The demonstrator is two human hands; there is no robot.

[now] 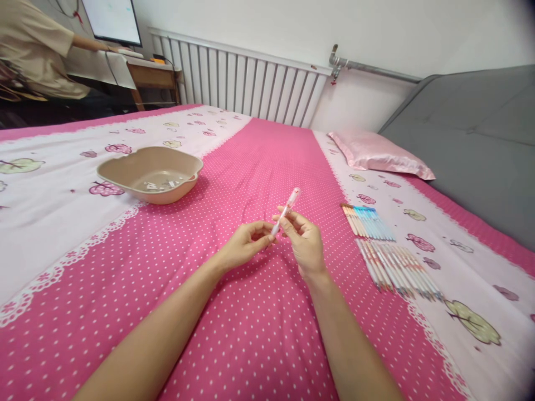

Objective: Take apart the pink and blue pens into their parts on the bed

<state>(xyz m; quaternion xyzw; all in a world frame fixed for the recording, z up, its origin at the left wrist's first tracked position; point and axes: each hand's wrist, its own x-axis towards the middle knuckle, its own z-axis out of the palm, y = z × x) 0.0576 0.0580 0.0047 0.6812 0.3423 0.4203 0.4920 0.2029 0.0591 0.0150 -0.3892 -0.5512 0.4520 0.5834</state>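
A slim white pen with red marks (293, 196) is held at a slant above the bed, its upper end pointing away and to the right. My left hand (246, 243) pinches the pen's lower end between thumb and fingertips. Around its middle, my right hand (308, 243) is closed with the thumb on top. To the right lie two rows of pens: a far row of orange and blue pens (370, 221) and a nearer row of whitish pens with red marks (399, 268). On the left stands a beige basin (146, 192) with several small white pieces (161, 184) inside.
The bed has a pink dotted and white patterned sheet (234, 345). A pink pillow (380, 150) rests at the right, against a grey headboard (468, 128). A white radiator (242, 78) runs behind the bed. At far left a person (37, 50) sits by a desk with a monitor (112, 19).
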